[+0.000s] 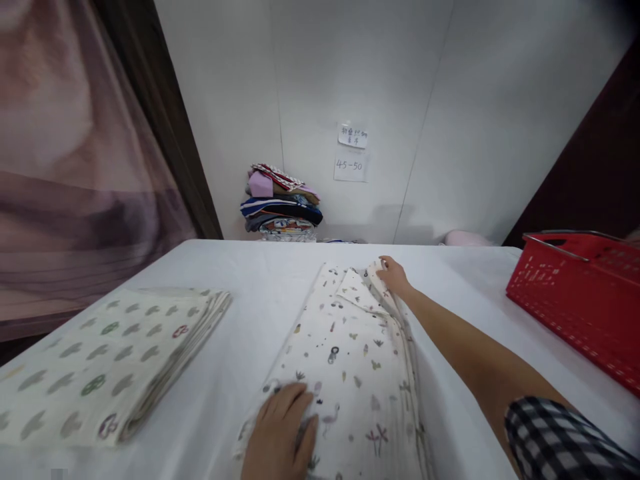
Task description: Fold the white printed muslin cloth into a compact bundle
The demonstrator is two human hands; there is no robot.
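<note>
One printed cloth, near end cropped | right grip pinches far edge | left grip flat, unclenched

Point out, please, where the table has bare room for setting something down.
Bare white table shows between the grey-printed cloth and the central cloth, and again between the right forearm and the red basket. The middle is crowded: the left hand rests on the central cloth's near part, and the right hand grips its far right corner.
</note>
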